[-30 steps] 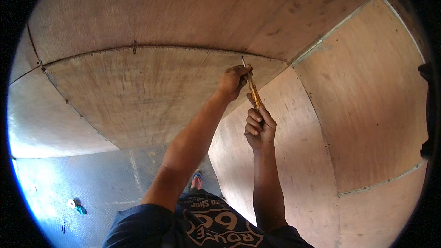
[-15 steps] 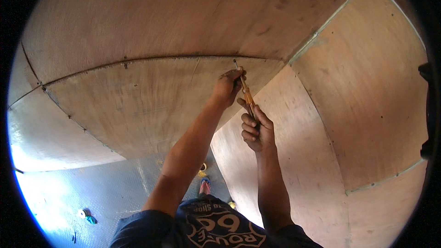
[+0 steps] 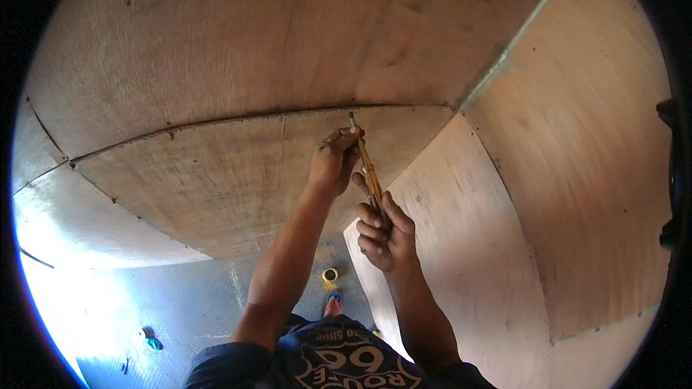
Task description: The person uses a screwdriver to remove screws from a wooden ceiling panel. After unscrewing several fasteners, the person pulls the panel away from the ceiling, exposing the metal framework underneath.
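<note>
A slim amber tool (image 3: 372, 181) is being held aslant mid-scene, its tip near the far seam (image 3: 238, 120) between wooden panels (image 3: 216, 194). Its near end is being wrapped by the grip of the right hand (image 3: 387, 236), its shaft pinched by the left hand (image 3: 333, 161). A light, stiff, perhaps slick feel is being suggested, the near end being favoured for holding.

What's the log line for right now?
left hand: pinching amber tool near tip | right hand: around its lower end | tip: near dark seam
</note>
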Tool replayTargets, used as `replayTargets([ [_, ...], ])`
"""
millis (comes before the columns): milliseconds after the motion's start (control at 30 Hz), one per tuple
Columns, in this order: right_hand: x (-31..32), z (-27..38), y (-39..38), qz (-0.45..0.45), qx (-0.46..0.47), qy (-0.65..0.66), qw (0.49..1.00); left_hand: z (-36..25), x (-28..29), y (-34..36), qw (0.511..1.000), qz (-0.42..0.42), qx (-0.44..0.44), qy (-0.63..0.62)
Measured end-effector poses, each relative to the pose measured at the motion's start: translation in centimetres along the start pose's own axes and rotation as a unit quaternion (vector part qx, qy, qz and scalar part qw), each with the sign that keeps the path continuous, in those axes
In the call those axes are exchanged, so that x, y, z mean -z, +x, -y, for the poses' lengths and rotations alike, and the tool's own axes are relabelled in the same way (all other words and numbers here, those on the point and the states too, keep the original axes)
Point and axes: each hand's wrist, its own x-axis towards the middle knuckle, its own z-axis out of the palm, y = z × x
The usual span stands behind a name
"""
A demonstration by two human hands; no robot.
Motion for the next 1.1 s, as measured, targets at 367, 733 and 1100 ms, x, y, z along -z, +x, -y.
replayTargets([
  [367, 0.0, 0.6, -0.7, -0.208, 0.185, -0.47, 0.838, 0.3, 0.1, -0.1, 0.999, 0.044, 0.01, 0.021],
  [733, -4.0, -1.1, 0.3, -0.389, 0.113, -0.572, 0.713, -0.7, 1.2, 0.6, 0.987, 0.11, 0.121, -0.001],
  [1100, -6.0, -1.8, 1.3, -0.46, 0.111, -0.629, 0.617, -1.5, 1.7, 1.5, 0.97, 0.16, 0.175, -0.061],
])
